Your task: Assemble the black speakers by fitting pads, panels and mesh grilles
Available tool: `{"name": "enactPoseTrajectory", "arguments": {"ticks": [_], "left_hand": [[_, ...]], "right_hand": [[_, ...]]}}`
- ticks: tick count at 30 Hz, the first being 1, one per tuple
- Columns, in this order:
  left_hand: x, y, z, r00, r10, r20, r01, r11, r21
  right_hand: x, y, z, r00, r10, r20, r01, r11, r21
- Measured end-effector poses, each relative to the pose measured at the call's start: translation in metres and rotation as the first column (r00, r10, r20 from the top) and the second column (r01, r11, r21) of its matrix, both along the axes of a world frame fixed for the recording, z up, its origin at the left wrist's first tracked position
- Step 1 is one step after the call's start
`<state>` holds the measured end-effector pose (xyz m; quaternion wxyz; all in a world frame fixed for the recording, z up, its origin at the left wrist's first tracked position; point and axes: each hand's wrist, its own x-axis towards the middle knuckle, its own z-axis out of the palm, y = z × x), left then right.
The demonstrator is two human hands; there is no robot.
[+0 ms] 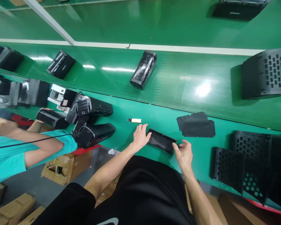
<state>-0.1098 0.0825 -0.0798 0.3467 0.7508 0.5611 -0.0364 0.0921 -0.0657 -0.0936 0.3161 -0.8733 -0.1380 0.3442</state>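
A black rectangular panel [161, 141] with a raised rim lies on the green worktable in front of me. At its left end is my left hand [141, 137], its fingers apart and the thumb at the panel's edge. My right hand [184, 153] is by the right end, fingers spread, with the thumb close to the corner. Whether either thumb presses on the panel I cannot tell. Beyond the panel lies a small cutter-like tool with a pale yellow handle [136, 120]. Thin black sheets [196, 125] lie overlapping to the right.
Black perforated housings [250, 153] stand at the right edge. Black speaker-like units [96, 134] are piled to my left, beside a co-worker in a turquoise shirt [44, 156]. Behind the worktable, a green conveyor [178, 78] carries more black units. Cardboard boxes [65, 165] sit on the floor.
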Motion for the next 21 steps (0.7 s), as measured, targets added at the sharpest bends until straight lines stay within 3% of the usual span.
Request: {"name": "enactPoseTrajectory", "arguments": {"ticks": [4, 6, 8, 9, 11, 13, 14, 17, 21], "left_hand": [[0.0, 0.01, -0.004, 0.997, -0.02, 0.068, 0.024, 0.998, -0.056], [0.0, 0.014, 0.0, 0.985, 0.039, 0.169, -0.021, 0.994, -0.11], [0.0, 0.015, 0.009, 0.945, 0.168, 0.281, -0.089, 0.958, -0.273], [0.0, 0.016, 0.014, 0.913, 0.253, 0.319, -0.115, 0.912, -0.395], [0.0, 0.016, 0.025, 0.839, 0.426, 0.339, -0.136, 0.767, -0.627], [-0.001, 0.016, 0.036, 0.77, 0.538, 0.342, -0.113, 0.643, -0.757], [-0.001, 0.016, 0.041, 0.743, 0.569, 0.354, -0.094, 0.612, -0.785], [-0.001, 0.015, 0.052, 0.691, 0.606, 0.394, -0.049, 0.583, -0.811], [-0.002, 0.012, 0.064, 0.701, 0.584, 0.409, -0.053, 0.615, -0.787]], "right_hand": [[0.015, 0.01, -0.003, 0.996, 0.038, -0.085, -0.033, 0.998, 0.053], [0.02, 0.014, 0.001, 0.987, 0.032, -0.155, -0.021, 0.997, 0.07], [0.024, 0.014, 0.01, 0.967, 0.029, -0.253, -0.007, 0.996, 0.086], [0.025, 0.014, 0.015, 0.95, 0.021, -0.311, 0.008, 0.996, 0.09], [0.027, 0.013, 0.028, 0.893, -0.032, -0.449, 0.082, 0.992, 0.092], [0.027, 0.012, 0.042, 0.812, -0.098, -0.575, 0.179, 0.98, 0.085], [0.027, 0.012, 0.048, 0.775, -0.121, -0.62, 0.221, 0.971, 0.087], [0.027, 0.014, 0.061, 0.742, -0.122, -0.659, 0.278, 0.951, 0.137], [0.026, 0.014, 0.069, 0.75, -0.114, -0.652, 0.298, 0.938, 0.178]]}}
